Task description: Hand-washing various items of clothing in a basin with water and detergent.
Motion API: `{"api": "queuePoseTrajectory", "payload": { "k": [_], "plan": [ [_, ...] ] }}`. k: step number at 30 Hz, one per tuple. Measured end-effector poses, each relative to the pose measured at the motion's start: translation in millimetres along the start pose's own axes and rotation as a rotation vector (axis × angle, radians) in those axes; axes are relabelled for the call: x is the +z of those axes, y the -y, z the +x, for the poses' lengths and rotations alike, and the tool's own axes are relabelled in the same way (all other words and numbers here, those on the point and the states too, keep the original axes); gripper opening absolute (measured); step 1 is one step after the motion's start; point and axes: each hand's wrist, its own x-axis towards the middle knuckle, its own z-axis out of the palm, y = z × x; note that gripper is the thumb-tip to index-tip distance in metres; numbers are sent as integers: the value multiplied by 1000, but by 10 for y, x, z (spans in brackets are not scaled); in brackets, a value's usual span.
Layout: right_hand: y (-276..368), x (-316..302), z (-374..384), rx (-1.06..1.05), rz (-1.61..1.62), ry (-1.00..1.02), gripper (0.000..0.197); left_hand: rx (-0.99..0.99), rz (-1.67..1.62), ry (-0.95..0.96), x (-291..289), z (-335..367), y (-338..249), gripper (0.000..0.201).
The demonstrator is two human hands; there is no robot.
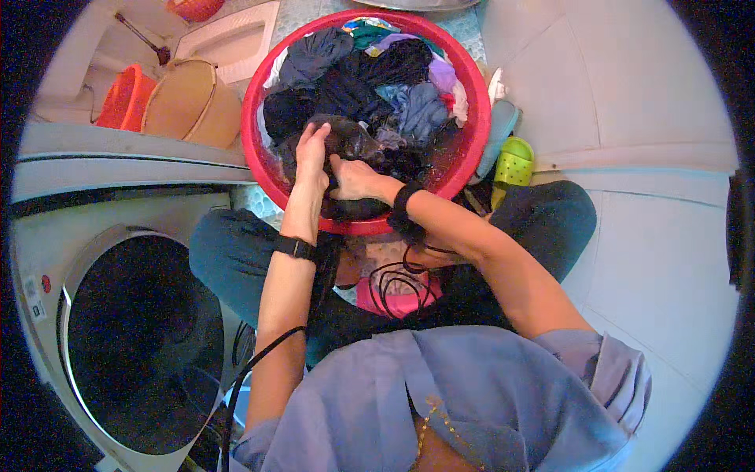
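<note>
A wide red tub point(485, 118) full of wet laundry stands before me. My left hand point(312, 155) is at the near left of the tub, gripping a dark wet garment point(350, 135) with its fingers pointing away from me along the cloth. Close beside it, my right hand point(360, 181) is curled on the same garment, knuckles up and thumb toward my left hand. Part of the right fingers is hidden in the cloth. Black clothes point(346, 90), a grey-blue cloth point(417, 108) and a purple cloth point(443, 75) lie around the far side.
A front-loading washing machine point(145, 342) stands at my left. Beyond it are an orange bucket point(128, 98), a tan round-lidded bin point(181, 98) and a squat toilet point(228, 39). A green clog point(514, 161) sits right of the tub. Black cables point(385, 283) hang between my knees.
</note>
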Motion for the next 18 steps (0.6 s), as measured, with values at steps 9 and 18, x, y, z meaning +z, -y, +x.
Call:
{"api": "queuePoseTrajectory", "payload": {
  "k": [9,18],
  "plan": [
    [-84,482,635,-136,-120,99,57,-29,-70,-187,-241,145,243,46],
    [-746,-51,539,-648,268,323,27,-126,-238,-267,114,89,188,41]
  ]
}}
